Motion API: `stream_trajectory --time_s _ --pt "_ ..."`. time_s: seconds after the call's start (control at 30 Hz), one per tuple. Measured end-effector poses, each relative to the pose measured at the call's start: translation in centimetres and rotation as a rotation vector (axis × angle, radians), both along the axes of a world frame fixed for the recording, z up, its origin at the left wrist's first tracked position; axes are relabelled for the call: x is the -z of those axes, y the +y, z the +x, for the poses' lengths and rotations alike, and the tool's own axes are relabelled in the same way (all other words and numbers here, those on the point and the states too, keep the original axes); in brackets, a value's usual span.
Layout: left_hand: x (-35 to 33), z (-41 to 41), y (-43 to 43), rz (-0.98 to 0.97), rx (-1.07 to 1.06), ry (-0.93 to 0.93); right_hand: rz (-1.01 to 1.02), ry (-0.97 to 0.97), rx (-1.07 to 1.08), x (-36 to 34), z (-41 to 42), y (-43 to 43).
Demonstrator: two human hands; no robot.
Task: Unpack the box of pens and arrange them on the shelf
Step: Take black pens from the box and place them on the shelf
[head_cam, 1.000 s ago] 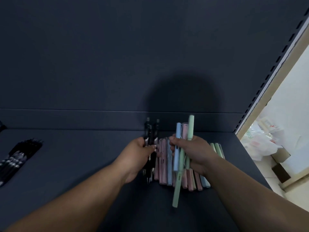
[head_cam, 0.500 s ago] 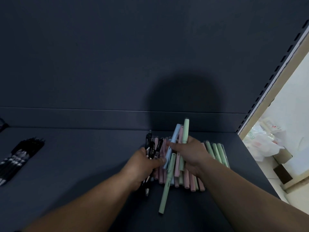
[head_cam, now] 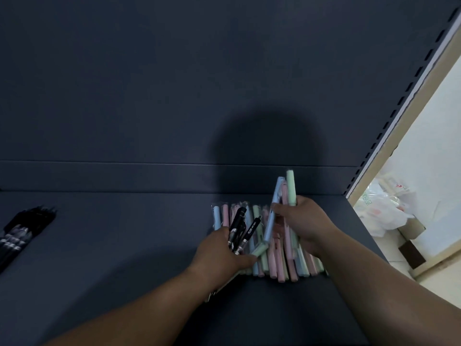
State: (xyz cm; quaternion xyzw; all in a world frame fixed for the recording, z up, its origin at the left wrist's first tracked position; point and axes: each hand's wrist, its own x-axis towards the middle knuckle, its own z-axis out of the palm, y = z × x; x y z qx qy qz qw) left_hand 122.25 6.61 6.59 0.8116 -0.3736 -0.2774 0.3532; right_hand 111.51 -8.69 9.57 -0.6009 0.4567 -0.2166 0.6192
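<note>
A: What sits far left of the fingers?
B: A loose heap of dark pens on the shelf, well apart from both hands.
A: And the left hand?
B: Its fingers curl round two black pens, which stick up past the knuckles. White print runs along each barrel, too small to read. A pale green pen lies at its thumb tip, slanting away under the palm.
A: Between the hands?
B: A row of pastel pens, pink, blue and green, lying flat on the shelf beneath both sets of fingers.
A: The right hand?
B: Closed on a blue, pink and green bunch, tops rising above its fingers.
A: Further right?
B: White plastic bags off the shelf. One has green lettering, illegible.
</note>
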Motion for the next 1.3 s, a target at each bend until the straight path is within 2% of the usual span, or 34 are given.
stream_trajectory --time_s 0.17,0.33,0.47,0.63,0.8,1.0,1.2,1.3 --pt "0.1 0.3 0.0 -0.02 0.029 -0.028 -0.012 0.022 -0.012 -0.4 -0.4 -0.2" --pt "-0.5 1.8 0.0 -0.129 -0.141 0.241 0.051 0.087 -0.134 -0.5 -0.6 0.9" --pt "-1.1 3.9 -0.8 -0.154 -0.274 0.311 0.021 0.172 -0.195 -0.3 0.4 2.1" --pt "-0.1 4.3 -1.6 -0.136 -0.298 0.256 -0.003 0.146 -0.151 0.1 0.5 2.4" --pt "1.1 4.6 -0.8 -0.235 -0.37 0.295 -0.024 0.051 0.01 0.2 0.3 1.9" --pt "1.9 4.9 -0.3 -0.176 -0.391 0.188 -0.29 0.259 -0.011 0.7 0.6 1.8" --pt "1.9 4.5 -0.6 -0.174 -0.3 0.249 -0.3 0.239 -0.024 1.2 0.1 1.7" --pt "2.1 4.5 -0.4 -0.163 -0.302 0.221 -0.359 0.322 -0.06 1.4 -0.7 1.7"
